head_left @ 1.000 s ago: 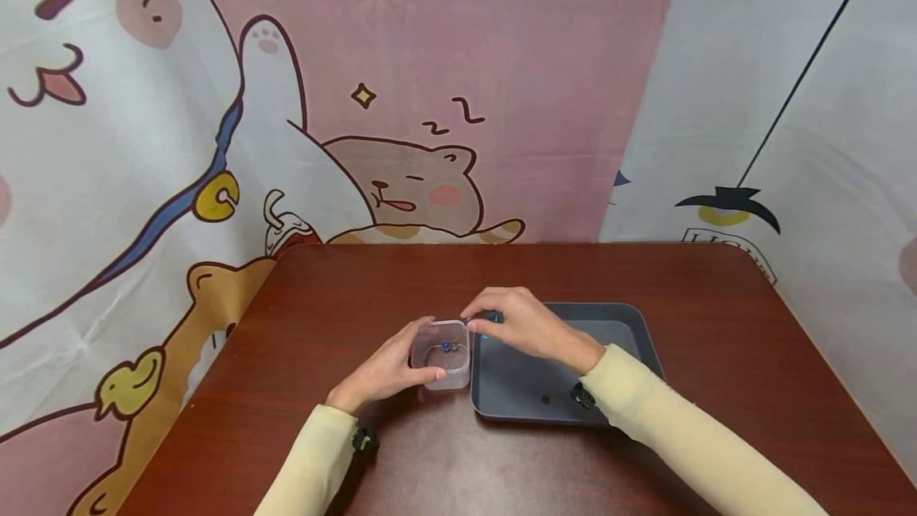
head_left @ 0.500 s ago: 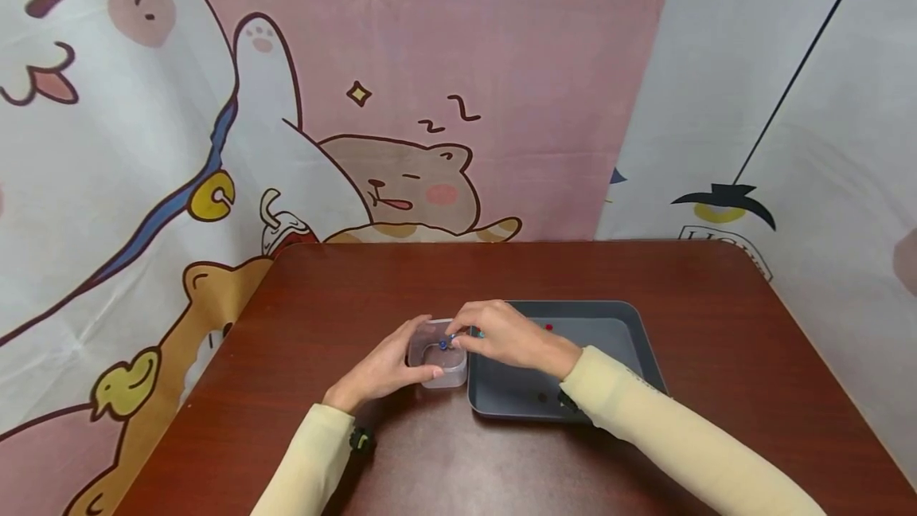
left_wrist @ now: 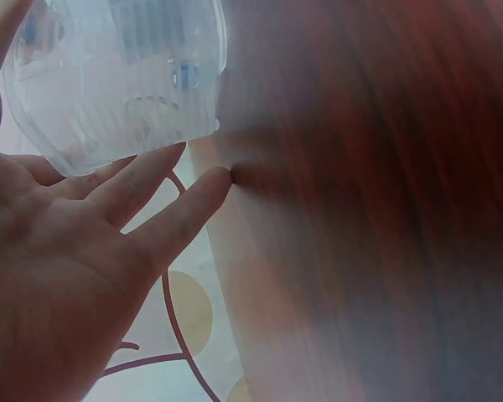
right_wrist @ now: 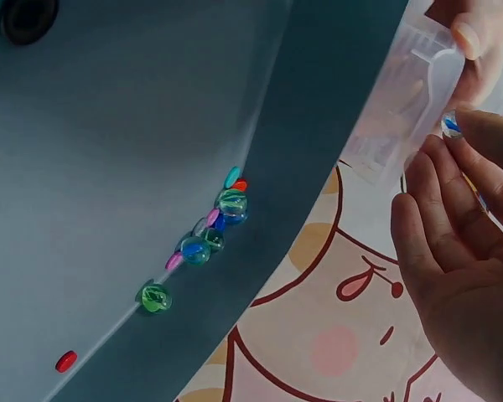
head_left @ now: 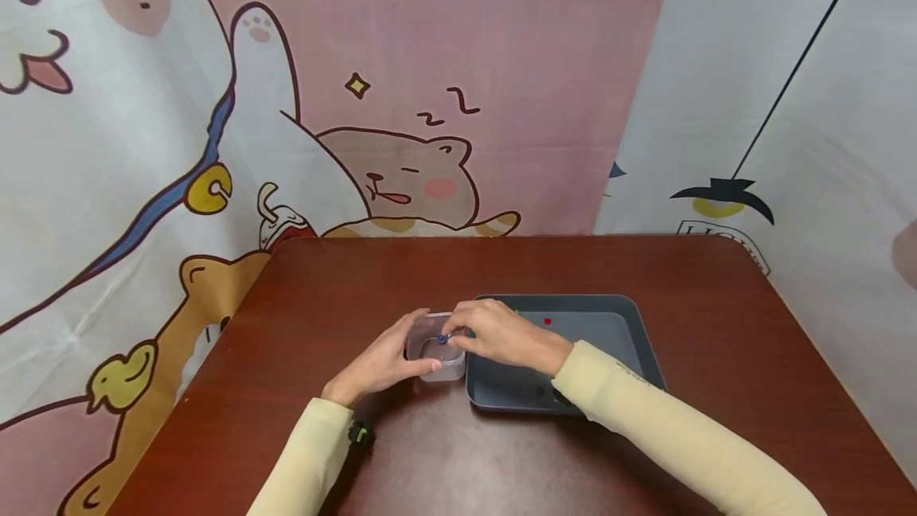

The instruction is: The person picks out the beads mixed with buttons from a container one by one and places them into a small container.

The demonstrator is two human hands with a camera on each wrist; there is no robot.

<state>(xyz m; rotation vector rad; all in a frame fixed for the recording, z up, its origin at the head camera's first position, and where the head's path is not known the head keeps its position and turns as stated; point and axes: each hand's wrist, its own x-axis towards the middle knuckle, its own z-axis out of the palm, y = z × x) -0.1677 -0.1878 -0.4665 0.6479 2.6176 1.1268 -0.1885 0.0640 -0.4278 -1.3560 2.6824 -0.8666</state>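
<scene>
My left hand (head_left: 383, 357) grips a small clear plastic box (head_left: 444, 373) on the table, thumb on the near side and fingers on the far side. In the left wrist view, a blue spot shows blurred through the wall of the box (left_wrist: 109, 109). My right hand (head_left: 505, 333) is at the box's right rim. Its thumb and forefinger pinch a clear glass marble (right_wrist: 451, 126) with a blue swirl, beside the box's opening. A blue marble (head_left: 442, 339) shows by the right fingertips in the head view; whether it is the pinched one, I cannot tell.
A grey tray (head_left: 573, 400) stands right of the box, partly under my right forearm. Along its side lie several marbles, such as a green one (right_wrist: 155, 297), and small coloured pieces, one red (right_wrist: 65, 361). A dark round piece (right_wrist: 29, 18) lies apart.
My right hand has moved left from the tray's edge to the box's opening, bringing the pinched marble. A red piece in the tray has come into view. My left hand keeps its grip.
</scene>
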